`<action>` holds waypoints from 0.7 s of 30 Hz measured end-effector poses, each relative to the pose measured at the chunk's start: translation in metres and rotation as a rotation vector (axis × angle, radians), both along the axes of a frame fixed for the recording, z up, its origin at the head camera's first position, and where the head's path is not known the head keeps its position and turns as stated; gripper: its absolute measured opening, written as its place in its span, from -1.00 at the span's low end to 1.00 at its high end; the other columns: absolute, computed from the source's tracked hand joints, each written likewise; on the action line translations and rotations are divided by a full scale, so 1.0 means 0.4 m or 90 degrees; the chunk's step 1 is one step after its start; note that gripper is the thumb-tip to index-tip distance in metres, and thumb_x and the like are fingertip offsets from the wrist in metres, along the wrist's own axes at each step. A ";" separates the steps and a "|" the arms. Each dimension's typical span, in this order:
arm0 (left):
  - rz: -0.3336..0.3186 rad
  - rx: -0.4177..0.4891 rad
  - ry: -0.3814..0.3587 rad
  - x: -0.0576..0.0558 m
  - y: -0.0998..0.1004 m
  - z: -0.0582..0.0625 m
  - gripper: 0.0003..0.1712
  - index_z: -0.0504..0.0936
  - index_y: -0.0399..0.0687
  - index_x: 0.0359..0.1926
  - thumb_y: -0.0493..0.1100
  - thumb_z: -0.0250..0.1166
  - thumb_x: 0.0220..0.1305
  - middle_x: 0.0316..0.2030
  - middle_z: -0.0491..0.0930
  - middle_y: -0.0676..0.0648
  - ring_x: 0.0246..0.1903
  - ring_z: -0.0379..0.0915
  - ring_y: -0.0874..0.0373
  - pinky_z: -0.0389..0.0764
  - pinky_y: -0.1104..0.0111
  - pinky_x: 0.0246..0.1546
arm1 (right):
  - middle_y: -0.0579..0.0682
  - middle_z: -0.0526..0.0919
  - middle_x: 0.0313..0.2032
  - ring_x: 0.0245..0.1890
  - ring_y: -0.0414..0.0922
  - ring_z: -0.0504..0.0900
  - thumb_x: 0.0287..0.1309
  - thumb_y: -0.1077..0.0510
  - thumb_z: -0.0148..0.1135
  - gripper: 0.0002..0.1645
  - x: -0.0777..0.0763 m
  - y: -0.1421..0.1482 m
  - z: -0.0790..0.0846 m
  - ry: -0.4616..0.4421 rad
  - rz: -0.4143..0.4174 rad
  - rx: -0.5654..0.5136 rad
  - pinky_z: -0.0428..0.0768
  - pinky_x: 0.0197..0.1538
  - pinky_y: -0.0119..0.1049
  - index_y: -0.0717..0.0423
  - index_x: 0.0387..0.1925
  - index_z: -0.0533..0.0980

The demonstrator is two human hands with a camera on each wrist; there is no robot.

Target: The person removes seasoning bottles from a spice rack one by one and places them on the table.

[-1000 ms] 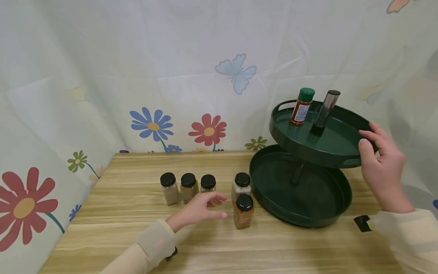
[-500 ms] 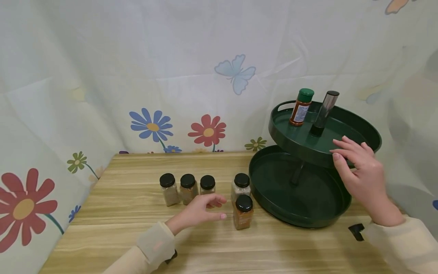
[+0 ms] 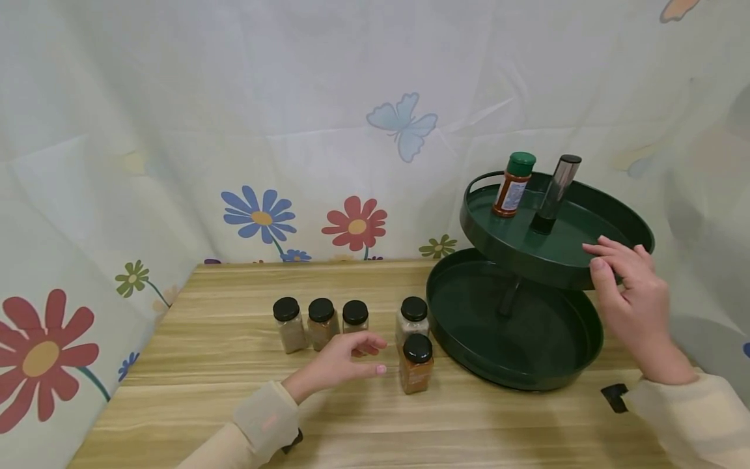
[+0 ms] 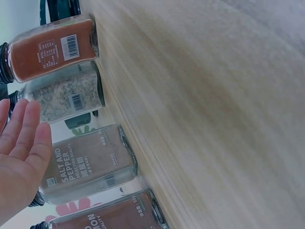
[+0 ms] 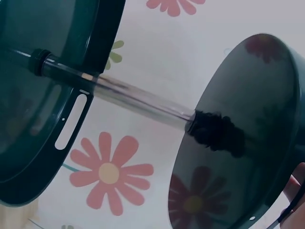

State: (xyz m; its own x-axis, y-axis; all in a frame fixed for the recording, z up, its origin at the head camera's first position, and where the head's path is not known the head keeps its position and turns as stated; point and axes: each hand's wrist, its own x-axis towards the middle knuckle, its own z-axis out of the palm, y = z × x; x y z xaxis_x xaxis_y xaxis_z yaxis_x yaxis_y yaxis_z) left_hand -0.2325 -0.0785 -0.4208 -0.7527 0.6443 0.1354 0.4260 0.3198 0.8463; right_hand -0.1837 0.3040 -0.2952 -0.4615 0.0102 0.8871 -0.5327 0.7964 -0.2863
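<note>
A dark green two-tier turntable stands on the right. My right hand holds the front right rim of its upper tray, thumb outside and fingers over the inside. In the right wrist view only a bit of that hand shows beside the tray rim. A green-capped spice bottle stands on the upper tray. My left hand hovers, fingers loosely bent and holding nothing, left of an orange-brown spice jar. Behind that jar is a jar of pale, coarse seasoning.
Three black-capped jars stand in a row: a left jar, a middle jar and a salt and pepper jar, partly behind the left hand in the head view. A flowered curtain hangs behind the wooden table.
My right hand moved left along the upper rim, then a little back to the right. The tray has turned slightly, its green-capped bottle shifting left. My left hand has stayed put.
</note>
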 end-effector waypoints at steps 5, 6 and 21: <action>0.001 0.004 -0.002 0.002 -0.001 0.001 -0.59 0.50 -0.08 -0.05 -0.04 0.29 0.09 -0.06 0.52 -0.16 -0.09 0.43 0.10 0.43 0.09 0.00 | -0.64 0.44 -0.12 0.11 -0.39 0.34 0.16 0.31 -0.02 -0.68 -0.004 0.022 -0.001 -0.006 -0.002 -0.034 0.03 0.33 0.00 0.29 -0.69 0.38; 0.001 0.004 -0.001 0.002 -0.001 0.002 -0.59 0.50 -0.09 -0.05 -0.04 0.29 0.09 -0.06 0.52 -0.16 -0.09 0.43 0.10 0.43 0.09 0.00 | -0.64 0.43 -0.12 0.11 -0.39 0.34 0.16 0.31 -0.02 -0.67 -0.005 0.026 -0.002 -0.007 -0.005 -0.036 0.03 0.33 -0.02 0.28 -0.71 0.36; 0.008 0.013 -0.002 0.004 -0.008 -0.002 -0.62 0.50 -0.05 -0.07 -0.03 0.28 0.10 -0.07 0.53 -0.14 -0.10 0.43 0.12 0.44 0.10 -0.01 | -0.50 0.48 -0.08 0.17 -0.25 0.32 0.24 0.20 -0.06 -0.69 -0.005 0.078 -0.002 -0.077 -0.098 -0.143 0.20 0.24 -0.41 0.35 -0.43 0.51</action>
